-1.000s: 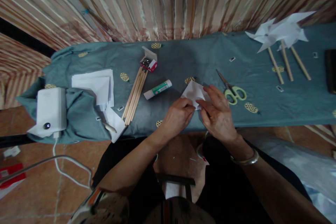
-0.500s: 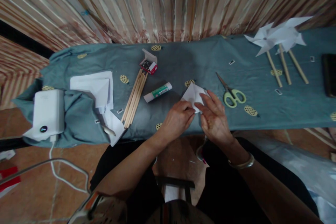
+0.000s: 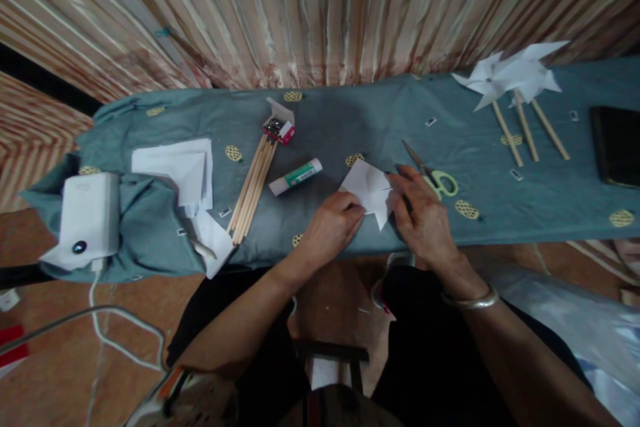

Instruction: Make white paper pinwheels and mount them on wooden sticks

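Note:
A white square of paper (image 3: 369, 188) with slits cut into it lies at the front of the table, one pointed flap hanging toward me. My left hand (image 3: 336, 223) is closed on its lower left edge, thumb and finger pinching it. At the paper's right side is my right hand (image 3: 423, 213), fingers loosely apart, the fingertips touching or just over that edge. Scissors with light green handles (image 3: 443, 183) lie just beyond the right hand, partly covered by it. To the left, a glue stick (image 3: 296, 177) rests on the cloth.
Several wooden sticks (image 3: 254, 190) lie beside a small red box of metal pins (image 3: 280, 125). White paper sheets (image 3: 193, 170) and a white power bank (image 3: 90, 213) are at the left. Paper pinwheels (image 3: 505, 77) on sticks and a dark phone-like object (image 3: 617, 145) lie at the right.
My right hand has moved right, off the middle of the paper, and its fingers have spread. More of the paper shows, with its lower flap down. My left hand still pinches it.

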Available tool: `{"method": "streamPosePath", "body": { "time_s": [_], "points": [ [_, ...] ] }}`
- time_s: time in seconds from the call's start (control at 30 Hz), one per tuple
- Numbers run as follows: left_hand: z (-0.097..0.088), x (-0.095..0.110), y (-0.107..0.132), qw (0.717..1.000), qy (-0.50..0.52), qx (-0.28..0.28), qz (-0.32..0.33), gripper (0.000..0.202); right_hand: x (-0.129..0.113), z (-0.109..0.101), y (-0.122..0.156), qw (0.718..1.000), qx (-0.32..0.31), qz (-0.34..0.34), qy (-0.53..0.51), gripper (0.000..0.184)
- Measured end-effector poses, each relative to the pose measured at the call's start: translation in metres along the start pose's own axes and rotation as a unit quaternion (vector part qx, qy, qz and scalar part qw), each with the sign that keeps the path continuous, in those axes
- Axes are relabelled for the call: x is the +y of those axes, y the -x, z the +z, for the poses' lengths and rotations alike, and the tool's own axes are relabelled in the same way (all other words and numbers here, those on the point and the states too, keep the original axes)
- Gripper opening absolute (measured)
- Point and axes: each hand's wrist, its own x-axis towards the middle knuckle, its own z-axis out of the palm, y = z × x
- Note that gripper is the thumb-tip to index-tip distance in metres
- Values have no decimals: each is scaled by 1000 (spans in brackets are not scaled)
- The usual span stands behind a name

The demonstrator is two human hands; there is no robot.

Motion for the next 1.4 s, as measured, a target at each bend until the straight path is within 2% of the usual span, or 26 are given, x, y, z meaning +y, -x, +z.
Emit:
{"method": "streamPosePath", "body": {
  "time_s": [0.23,0.4,0.63,0.83,0.97,1.1,1.23,1.4],
  "points": [
    [-12,-8,0,998,-61,-2,7,20,1,-4,-1,1000,5,8,-6,32],
    [-20,-13,2,997,-67,25,-8,21,0,-5,2,1000,7,7,3,29],
    [-23,1,7,998,-52,31,-16,22,-7,-6,8,1000,-10,-4,7,29],
    [-21,14,14,998,-56,-14,6,23,-15,-7,20,1000,-10,-18,3,29],
    [-19,14,15,997,-74,-29,-1,23,-17,-8,24,999,-9,-32,3,29],
    [-17,13,14,994,-100,-35,-5,20,-11,-11,22,1000,8,-15,22,30],
    [-18,12,12,992,-116,-44,-1,19,-8,-12,21,1000,-2,-4,19,31],
    [-25,9,13,993,-118,-21,-2,22,-17,-14,23,1000,-6,18,-9,29]
  ]
}}
